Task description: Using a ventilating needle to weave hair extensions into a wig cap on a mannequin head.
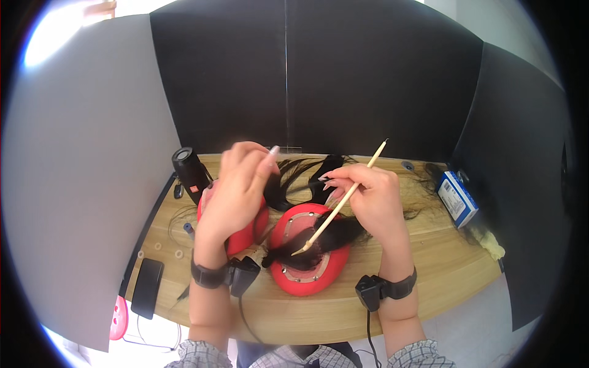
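Note:
My right hand (372, 193) holds a pale slender rod with a small metal hook (349, 195) at its upper tip, tilted over a round red cushion (335, 272). Its thumb and index fingertips meet near dark strands. On that cushion, a mesh piece (293, 230) is fastened with several round-headed pins, and black hair (301, 250) lies across it. My left hand (246, 188) is raised over a second red form (239, 241), blurred, its fingers curled; whether it pinches any strands I cannot tell. Long black hair (326, 184) lies behind the cushions.
A black cylindrical speaker (189, 175) stands at the back left. Nearer are small rings (179, 254) and a black flat case (147, 287). At right are a blue-and-white box (456, 200), loose hair and a crumpled yellowish item (490, 244). Dark panels (368, 83) enclose the wooden table (423, 276).

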`<action>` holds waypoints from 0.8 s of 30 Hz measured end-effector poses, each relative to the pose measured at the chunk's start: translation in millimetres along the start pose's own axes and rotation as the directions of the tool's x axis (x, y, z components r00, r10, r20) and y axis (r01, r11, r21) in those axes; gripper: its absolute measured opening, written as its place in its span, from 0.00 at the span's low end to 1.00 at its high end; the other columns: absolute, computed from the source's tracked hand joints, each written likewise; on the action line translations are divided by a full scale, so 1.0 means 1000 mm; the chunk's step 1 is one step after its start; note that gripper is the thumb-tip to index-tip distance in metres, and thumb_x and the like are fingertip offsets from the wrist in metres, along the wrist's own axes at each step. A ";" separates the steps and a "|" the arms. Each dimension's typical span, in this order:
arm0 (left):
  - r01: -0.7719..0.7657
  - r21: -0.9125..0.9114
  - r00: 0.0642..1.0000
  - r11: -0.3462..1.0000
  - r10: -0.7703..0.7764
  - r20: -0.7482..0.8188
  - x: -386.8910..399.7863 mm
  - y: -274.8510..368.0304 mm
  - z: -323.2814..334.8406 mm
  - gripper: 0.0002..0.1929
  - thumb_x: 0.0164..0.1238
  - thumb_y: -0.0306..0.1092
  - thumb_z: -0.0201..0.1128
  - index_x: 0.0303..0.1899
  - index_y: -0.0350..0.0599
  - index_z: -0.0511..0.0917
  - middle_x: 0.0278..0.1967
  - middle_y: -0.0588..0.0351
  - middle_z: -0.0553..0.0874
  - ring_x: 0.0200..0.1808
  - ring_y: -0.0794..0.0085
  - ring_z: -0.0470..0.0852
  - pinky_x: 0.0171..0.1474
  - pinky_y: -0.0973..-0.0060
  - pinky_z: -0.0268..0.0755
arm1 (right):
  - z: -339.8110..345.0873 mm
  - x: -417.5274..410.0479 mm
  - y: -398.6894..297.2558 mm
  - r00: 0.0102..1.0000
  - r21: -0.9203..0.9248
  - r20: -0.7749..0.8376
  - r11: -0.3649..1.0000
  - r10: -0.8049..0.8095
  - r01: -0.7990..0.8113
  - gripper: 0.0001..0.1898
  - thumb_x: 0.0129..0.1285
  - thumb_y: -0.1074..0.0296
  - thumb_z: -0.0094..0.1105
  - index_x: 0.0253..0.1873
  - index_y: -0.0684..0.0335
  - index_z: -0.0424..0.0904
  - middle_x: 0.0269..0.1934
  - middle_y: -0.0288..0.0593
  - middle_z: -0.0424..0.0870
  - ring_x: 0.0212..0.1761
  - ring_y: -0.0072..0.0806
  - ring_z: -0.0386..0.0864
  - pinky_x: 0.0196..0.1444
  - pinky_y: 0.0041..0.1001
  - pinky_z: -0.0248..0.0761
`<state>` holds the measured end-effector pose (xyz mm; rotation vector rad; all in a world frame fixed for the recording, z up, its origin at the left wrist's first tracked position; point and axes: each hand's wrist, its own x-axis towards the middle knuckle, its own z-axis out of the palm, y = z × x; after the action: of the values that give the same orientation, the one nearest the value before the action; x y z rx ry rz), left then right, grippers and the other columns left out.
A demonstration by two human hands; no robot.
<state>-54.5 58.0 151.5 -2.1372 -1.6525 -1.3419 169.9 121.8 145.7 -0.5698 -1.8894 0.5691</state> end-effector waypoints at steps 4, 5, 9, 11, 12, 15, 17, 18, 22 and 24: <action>-0.014 -0.031 0.994 0.999 0.011 -0.108 0.004 0.012 -0.003 0.14 0.76 0.40 0.57 0.50 0.40 0.80 0.53 0.48 0.79 0.58 0.56 0.73 0.61 0.64 0.67 | 0.005 0.000 -0.002 0.999 -0.007 0.010 0.999 0.049 -0.049 0.08 0.60 0.80 0.59 0.42 0.67 0.86 0.33 0.48 0.87 0.33 0.36 0.87 0.37 0.30 0.78; -0.012 -0.032 0.994 0.999 0.009 -0.104 0.004 0.019 0.000 0.14 0.76 0.40 0.57 0.50 0.40 0.80 0.53 0.48 0.79 0.58 0.56 0.73 0.61 0.64 0.67 | 0.006 0.000 -0.001 0.999 -0.050 0.008 0.998 0.036 -0.036 0.08 0.60 0.80 0.59 0.42 0.67 0.85 0.33 0.48 0.87 0.33 0.38 0.86 0.38 0.31 0.78; -0.070 -0.110 0.991 0.991 0.082 0.102 -0.005 0.040 0.022 0.21 0.69 0.44 0.66 0.53 0.35 0.77 0.48 0.47 0.82 0.53 0.53 0.77 0.60 0.63 0.67 | 0.012 -0.003 0.001 0.993 -0.185 -0.036 0.977 -0.113 0.105 0.09 0.59 0.80 0.58 0.43 0.66 0.85 0.34 0.49 0.87 0.35 0.43 0.86 0.39 0.35 0.78; -0.122 -0.063 0.986 0.991 0.128 0.103 -0.003 0.039 0.028 0.20 0.71 0.41 0.66 0.54 0.34 0.75 0.44 0.48 0.85 0.47 0.63 0.83 0.52 0.70 0.73 | 0.014 -0.003 -0.001 0.994 -0.166 -0.027 0.981 -0.109 0.103 0.10 0.59 0.81 0.57 0.43 0.66 0.85 0.34 0.49 0.86 0.36 0.44 0.86 0.39 0.36 0.78; 0.172 -0.286 0.961 0.943 -0.096 0.259 0.001 0.049 0.024 0.20 0.72 0.41 0.65 0.55 0.34 0.75 0.41 0.50 0.85 0.42 0.68 0.83 0.47 0.73 0.74 | 0.012 -0.003 -0.002 0.994 -0.153 -0.031 0.983 -0.107 0.101 0.10 0.59 0.81 0.57 0.44 0.66 0.84 0.34 0.49 0.86 0.37 0.44 0.86 0.39 0.37 0.78; 0.424 -0.474 0.877 0.771 -0.221 0.426 0.000 0.050 0.026 0.19 0.76 0.40 0.61 0.57 0.34 0.73 0.34 0.55 0.85 0.32 0.81 0.80 0.34 0.82 0.72 | 0.010 -0.004 -0.003 0.986 -0.221 -0.051 0.965 -0.156 0.141 0.10 0.58 0.81 0.57 0.43 0.67 0.84 0.33 0.49 0.86 0.35 0.43 0.86 0.38 0.35 0.78; 0.431 -0.420 0.877 0.798 -0.263 0.402 0.001 0.055 0.024 0.18 0.77 0.37 0.60 0.58 0.34 0.73 0.35 0.53 0.85 0.34 0.79 0.81 0.37 0.80 0.72 | 0.006 -0.003 -0.005 0.993 -0.234 -0.041 0.968 -0.107 0.095 0.09 0.58 0.81 0.61 0.43 0.67 0.86 0.32 0.48 0.87 0.33 0.36 0.86 0.36 0.30 0.78; 0.437 -0.416 0.875 0.798 -0.268 0.404 -0.001 0.051 0.025 0.18 0.77 0.37 0.60 0.58 0.34 0.73 0.35 0.53 0.85 0.34 0.79 0.81 0.37 0.80 0.72 | 0.007 -0.002 -0.005 0.997 -0.237 -0.028 0.970 -0.067 0.059 0.08 0.57 0.80 0.65 0.42 0.67 0.87 0.32 0.47 0.88 0.32 0.29 0.87 0.35 0.25 0.78; 0.000 -0.094 0.989 0.996 0.014 0.146 -0.006 0.039 0.025 0.13 0.74 0.32 0.59 0.54 0.35 0.78 0.35 0.50 0.80 0.39 0.66 0.79 0.43 0.72 0.71 | 0.006 -0.001 -0.005 0.999 -0.081 -0.038 0.997 -0.019 0.016 0.05 0.64 0.77 0.60 0.42 0.68 0.85 0.26 0.48 0.85 0.21 0.31 0.84 0.27 0.29 0.75; -0.090 -0.016 0.990 0.996 0.091 0.106 -0.007 0.041 0.025 0.08 0.72 0.29 0.60 0.45 0.35 0.81 0.36 0.48 0.74 0.41 0.55 0.74 0.45 0.67 0.70 | 0.003 -0.001 -0.006 0.999 -0.106 -0.028 0.994 -0.022 0.019 0.06 0.63 0.78 0.60 0.42 0.68 0.85 0.27 0.49 0.85 0.22 0.31 0.84 0.27 0.28 0.75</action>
<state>-6.6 51.1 148.5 -2.2976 -1.5668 -1.2351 166.4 116.6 147.8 -0.6237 -1.9037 0.4467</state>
